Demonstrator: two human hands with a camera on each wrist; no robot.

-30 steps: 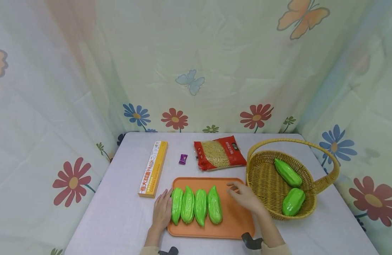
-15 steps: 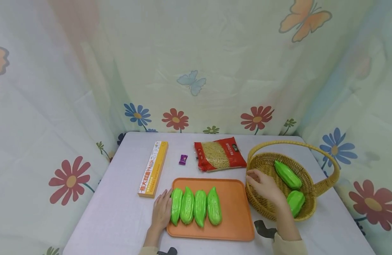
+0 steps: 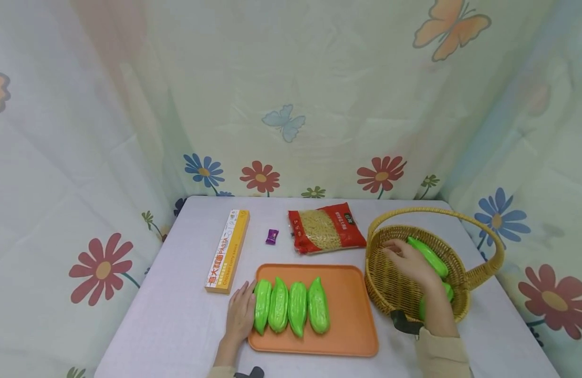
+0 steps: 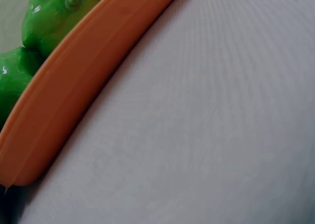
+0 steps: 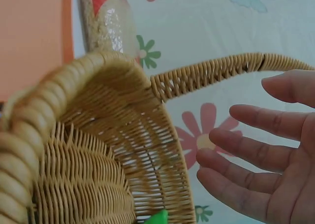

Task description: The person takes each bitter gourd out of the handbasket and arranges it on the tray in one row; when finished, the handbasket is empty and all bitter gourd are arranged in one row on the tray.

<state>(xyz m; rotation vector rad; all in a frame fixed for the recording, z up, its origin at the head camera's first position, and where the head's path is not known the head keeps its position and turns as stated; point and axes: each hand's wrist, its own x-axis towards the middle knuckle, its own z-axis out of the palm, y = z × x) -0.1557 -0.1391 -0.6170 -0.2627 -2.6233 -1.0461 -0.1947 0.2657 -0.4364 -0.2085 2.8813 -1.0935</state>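
My left hand point(image 3: 240, 310) rests along the left edge of an orange tray point(image 3: 350, 315), fingers extended beside the nearest green vegetable. Several long, ridged, pointed green vegetables point(image 3: 298, 308) lie side by side on the tray. In the left wrist view only the tray's wall point(image 4: 74, 86) and vegetable ends point(image 4: 54, 17) appear, not the hand. My right hand point(image 3: 411, 264) is over the wicker basket point(image 3: 390, 310) with nothing in it; the right wrist view shows its fingers point(image 5: 261, 150) spread and relaxed. Two more green vegetables point(image 3: 425, 254) lie in the basket, partly hidden by the hand and forearm.
A pasta box point(image 3: 228, 252) lies left of the tray's far corner. Behind the tray are a small purple wrapped sweet point(image 3: 271, 236) and a red bag of pasta point(image 3: 326, 228). The basket's tall handle point(image 3: 433, 209) arches over it. Patterned curtains point(image 3: 291, 79) surround the table.
My right hand has moved right, from above the tray's right part, across the basket's rim, to over the basket. The left hand and the vegetables on the tray have stayed put.
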